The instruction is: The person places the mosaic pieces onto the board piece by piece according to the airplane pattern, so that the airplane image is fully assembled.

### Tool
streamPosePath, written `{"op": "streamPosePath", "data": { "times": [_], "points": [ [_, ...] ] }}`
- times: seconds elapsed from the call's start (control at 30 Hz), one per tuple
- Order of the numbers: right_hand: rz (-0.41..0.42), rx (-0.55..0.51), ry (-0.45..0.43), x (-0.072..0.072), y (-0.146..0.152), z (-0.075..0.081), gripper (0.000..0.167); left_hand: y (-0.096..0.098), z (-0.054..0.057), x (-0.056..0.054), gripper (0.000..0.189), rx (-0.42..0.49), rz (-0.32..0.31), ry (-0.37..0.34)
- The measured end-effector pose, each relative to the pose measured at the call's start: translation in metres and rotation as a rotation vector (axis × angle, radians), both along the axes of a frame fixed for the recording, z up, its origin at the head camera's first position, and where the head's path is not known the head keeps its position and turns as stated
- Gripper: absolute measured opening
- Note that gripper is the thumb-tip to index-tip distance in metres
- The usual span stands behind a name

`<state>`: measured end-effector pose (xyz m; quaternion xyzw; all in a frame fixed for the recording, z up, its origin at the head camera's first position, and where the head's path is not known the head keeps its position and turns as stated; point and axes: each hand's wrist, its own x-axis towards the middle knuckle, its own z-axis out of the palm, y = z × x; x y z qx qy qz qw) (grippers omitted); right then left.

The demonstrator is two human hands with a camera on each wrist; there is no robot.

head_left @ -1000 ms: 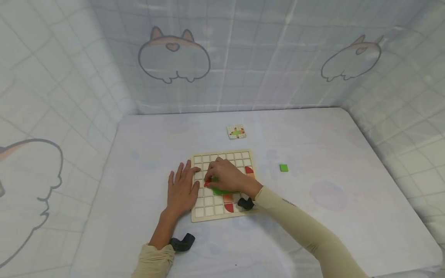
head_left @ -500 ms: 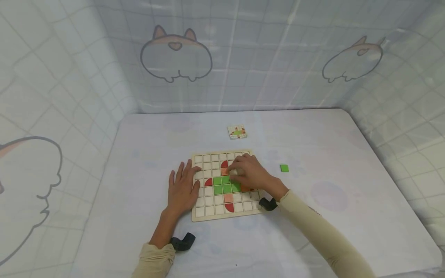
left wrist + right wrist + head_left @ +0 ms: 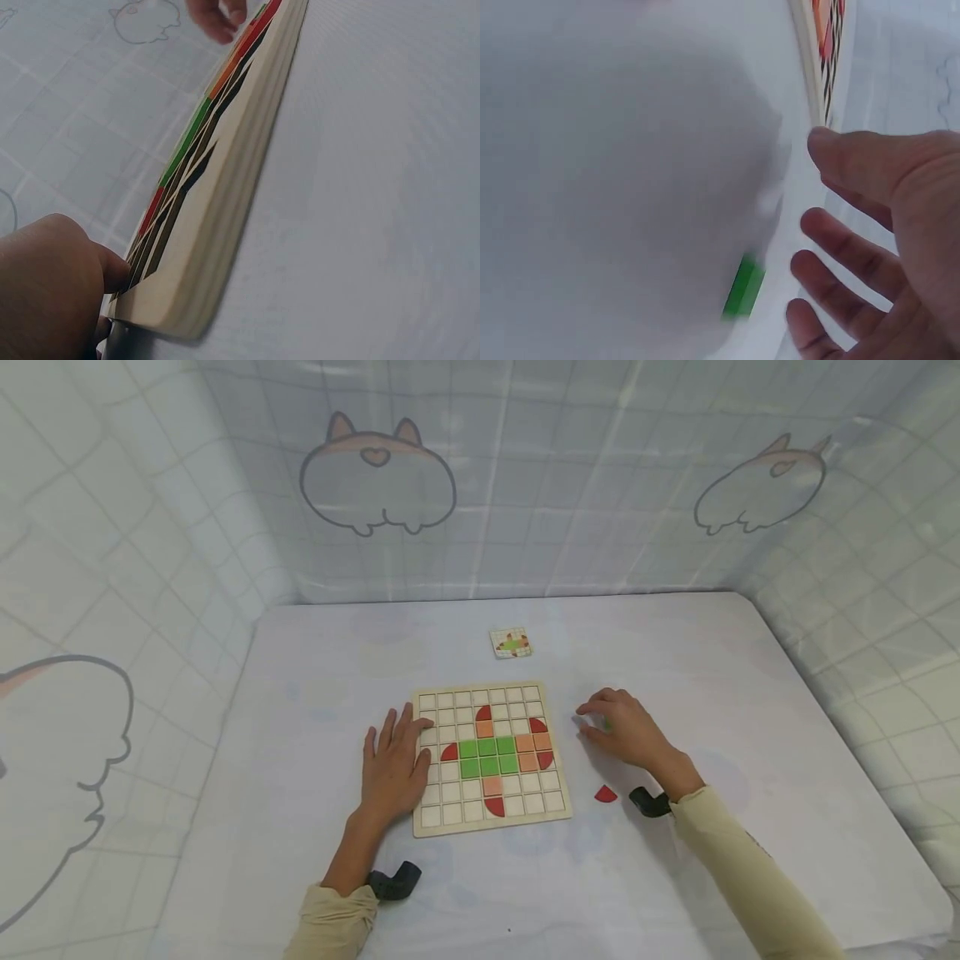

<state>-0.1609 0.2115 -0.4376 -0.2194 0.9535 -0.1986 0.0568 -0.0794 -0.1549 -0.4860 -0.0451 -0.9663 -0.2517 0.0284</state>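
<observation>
A wooden grid board [image 3: 450, 814] lies on the table, with green, orange and red tiles set in its middle cells. My left hand [image 3: 393, 768] rests at the board's left edge, fingers spread and the thumb tip touching the frame. To the right of the board my right hand [image 3: 626, 727] hovers over a loose green square tile [image 3: 744, 289]. Its thumb and fingers are parted and hold nothing; the hand covers most of that tile in the head view. A red quarter-circle tile [image 3: 605, 794] lies loose, nearer the front.
Behind the board lies a small pattern card [image 3: 511, 643] printed with a coloured grid. Black curved wrist pieces [image 3: 395, 882] sit at both wrists. White tiled-pattern cloth [image 3: 525, 485] surrounds the table at the back and sides.
My right hand has swept right, from the board's left part across its middle and off to the green tile. The loose red tile has come into sight. My left hand stays put.
</observation>
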Motion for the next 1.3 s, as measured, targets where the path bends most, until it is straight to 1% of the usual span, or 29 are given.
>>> {"op": "streamPosePath", "data": {
  "times": [0.17,0.33,0.4,0.5,0.63,0.73,0.8,0.93,1.1,1.2,1.3],
  "points": [
    [-0.047,0.048,-0.015,0.002,0.024,0.002,0.032,0.001,0.002,0.001,0.041,0.001,0.0,0.005],
    [-0.062,0.022,-0.028,0.002,0.035,0.002,0.024,0.0,0.002,0.001,0.04,0.007,0.0,0.007],
    [-0.053,0.008,-0.026,0.002,0.036,0.003,0.021,0.0,0.002,0.0,0.04,0.007,0.001,0.007],
    [-0.027,0.016,-0.009,0.0,0.034,0.003,0.02,-0.001,0.003,0.0,0.04,0.005,0.004,0.003],
    [0.013,0.009,0.007,-0.002,0.022,0.005,0.02,0.0,0.005,0.001,0.04,0.009,0.003,-0.005],
    [0.069,-0.038,0.018,-0.003,0.004,0.007,0.019,0.001,0.007,0.001,0.04,0.011,0.003,-0.01],
    [0.127,-0.073,0.038,-0.003,-0.011,0.009,0.017,0.001,0.007,0.001,0.04,0.009,0.003,-0.009],
    [0.276,-0.134,0.075,0.0,-0.049,0.012,0.013,0.0,0.007,0.002,0.044,0.015,0.002,-0.001],
    [0.435,-0.163,0.091,0.004,-0.096,0.013,0.011,0.0,0.009,0.003,0.056,0.022,-0.005,0.002],
    [0.519,-0.166,0.124,0.008,-0.118,0.012,0.012,0.0,0.009,0.002,0.06,0.016,-0.009,0.003],
    [0.583,-0.174,0.14,0.015,-0.139,0.013,0.011,-0.001,0.009,0.002,0.061,0.008,-0.012,0.011]
  ]
}}
